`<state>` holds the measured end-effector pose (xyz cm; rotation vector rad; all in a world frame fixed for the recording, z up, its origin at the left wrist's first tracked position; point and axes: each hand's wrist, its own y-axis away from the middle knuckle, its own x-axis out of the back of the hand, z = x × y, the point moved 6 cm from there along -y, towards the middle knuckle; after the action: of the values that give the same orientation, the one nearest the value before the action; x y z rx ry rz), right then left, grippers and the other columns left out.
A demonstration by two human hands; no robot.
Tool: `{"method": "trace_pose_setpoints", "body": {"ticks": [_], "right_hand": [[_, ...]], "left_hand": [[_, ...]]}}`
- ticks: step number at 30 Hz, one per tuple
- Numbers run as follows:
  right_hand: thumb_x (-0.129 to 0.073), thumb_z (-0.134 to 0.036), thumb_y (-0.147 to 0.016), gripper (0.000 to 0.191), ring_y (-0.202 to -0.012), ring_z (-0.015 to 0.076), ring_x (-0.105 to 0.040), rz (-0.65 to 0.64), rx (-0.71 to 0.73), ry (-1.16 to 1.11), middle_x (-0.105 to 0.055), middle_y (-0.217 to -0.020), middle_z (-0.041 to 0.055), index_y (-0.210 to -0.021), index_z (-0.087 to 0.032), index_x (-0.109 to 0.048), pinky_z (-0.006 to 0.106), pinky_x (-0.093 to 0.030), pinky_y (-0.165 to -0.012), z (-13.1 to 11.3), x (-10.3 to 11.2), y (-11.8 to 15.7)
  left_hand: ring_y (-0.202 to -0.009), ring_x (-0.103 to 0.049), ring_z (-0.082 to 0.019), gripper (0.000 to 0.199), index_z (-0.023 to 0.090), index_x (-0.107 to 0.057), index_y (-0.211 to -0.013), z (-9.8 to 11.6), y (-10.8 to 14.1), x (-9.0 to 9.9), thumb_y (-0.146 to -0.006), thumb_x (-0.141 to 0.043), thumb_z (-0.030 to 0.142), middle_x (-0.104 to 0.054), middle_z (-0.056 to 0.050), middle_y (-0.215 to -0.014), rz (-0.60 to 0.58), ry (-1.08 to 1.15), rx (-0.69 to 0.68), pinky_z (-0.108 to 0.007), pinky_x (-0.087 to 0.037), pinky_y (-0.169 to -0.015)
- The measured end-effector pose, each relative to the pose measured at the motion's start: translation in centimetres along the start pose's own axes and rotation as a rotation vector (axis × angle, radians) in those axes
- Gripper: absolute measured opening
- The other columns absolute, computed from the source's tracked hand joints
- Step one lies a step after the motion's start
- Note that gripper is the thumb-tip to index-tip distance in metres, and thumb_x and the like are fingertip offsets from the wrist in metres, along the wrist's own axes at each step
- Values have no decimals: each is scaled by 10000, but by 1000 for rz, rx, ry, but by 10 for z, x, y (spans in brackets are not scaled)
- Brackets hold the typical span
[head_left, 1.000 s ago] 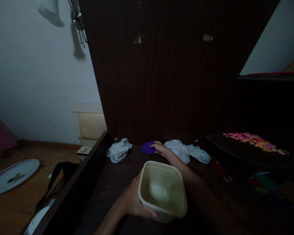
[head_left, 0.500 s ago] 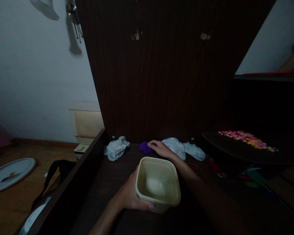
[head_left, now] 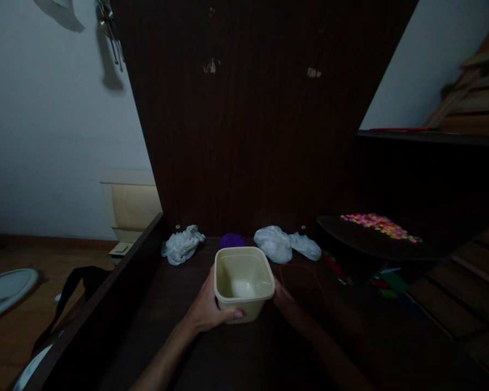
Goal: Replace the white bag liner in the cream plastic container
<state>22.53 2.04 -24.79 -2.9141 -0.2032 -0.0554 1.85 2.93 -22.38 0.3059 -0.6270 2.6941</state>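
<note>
A cream square plastic container (head_left: 244, 279) is held above the dark wooden surface, its open top facing me and nothing visible inside. My left hand (head_left: 212, 304) is closed on its left side, with the thumb across the front. At the container's right side is my right hand (head_left: 283, 296), its fingers hidden behind the wall. A purple item (head_left: 232, 240) shows just behind the rim, partly covered. To the left lies a crumpled white plastic bag (head_left: 183, 244). On the right is a knotted white plastic bag (head_left: 275, 243).
A tall dark wooden panel (head_left: 244, 136) rises behind the surface. A raised side board (head_left: 118, 282) borders the left. Small pink and yellow pieces (head_left: 378, 224) lie on a dark shelf (head_left: 334, 231) at right. A thin reddish outline (head_left: 299, 266) shows on the surface.
My right hand has left the purple item and come back to the container's right side. The container has shifted slightly left and away from me. The view has turned right.
</note>
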Motion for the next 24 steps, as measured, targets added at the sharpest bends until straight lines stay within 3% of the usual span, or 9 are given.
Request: {"method": "trace_pose_setpoints", "body": {"ticks": [5, 8, 12, 15, 18, 24], "right_hand": [[-704, -637, -812, 721, -1398, 325, -474, -109, -21, -49, -566, -1444, 119, -1425, -304, -525, 509, -370, -1166, 3, -16, 27], [-781, -473, -803, 843, -1439, 300, -424, -43, -31, -92, -462, -1545, 111, -1519, -301, -371, 514, -311, -1201, -7, -18, 28], [-836, -409, -750, 1021, -1504, 275, -310, -30, 69, -138, -306, -1640, 115, -1570, -306, -236, 487, -246, -1234, -25, -15, 20], [-872, -396, -694, 1053, -1498, 306, -305, -34, 104, -96, -311, -1623, 152, -1548, -288, -266, 511, -300, -1196, -32, -7, 14], [-890, -386, -656, 1038, -1408, 330, -406, 7, 102, -35, -409, -1521, 177, -1511, -276, -312, 520, -397, -1104, -32, 6, 14], [-873, -409, -655, 949, -1175, 299, -524, -22, 89, 71, -505, -1325, 137, -1473, -263, -414, 461, -501, -920, -31, 16, 23]], "left_hand": [[-1229, -587, -391, 1178, 131, -350, -1517, -1, -1, 0, -606, -799, 728, -595, -206, -1342, 41, -1, 17, -547, -448, -1091], [-1246, -575, -388, 1128, 127, -384, -1494, 0, -1, 0, -623, -799, 711, -590, -212, -1351, 35, -10, -4, -550, -427, -1109], [-1248, -574, -381, 989, 124, -528, -1373, -2, -1, 2, -641, -767, 744, -614, -203, -1323, -10, 4, 21, -543, -422, -1116], [-1252, -570, -377, 931, 123, -564, -1350, -6, 0, 10, -674, -746, 738, -617, -201, -1319, -5, -43, 52, -530, -423, -1119], [-1308, -524, -377, 848, 148, -618, -1321, -6, 1, 19, -699, -742, 711, -564, -186, -1396, 27, -159, 27, -505, -405, -1141], [-1278, -560, -371, 635, 170, -701, -1208, -1, 1, 30, -808, -662, 662, -639, -166, -1344, 52, -209, 31, -515, -421, -1129]]}}
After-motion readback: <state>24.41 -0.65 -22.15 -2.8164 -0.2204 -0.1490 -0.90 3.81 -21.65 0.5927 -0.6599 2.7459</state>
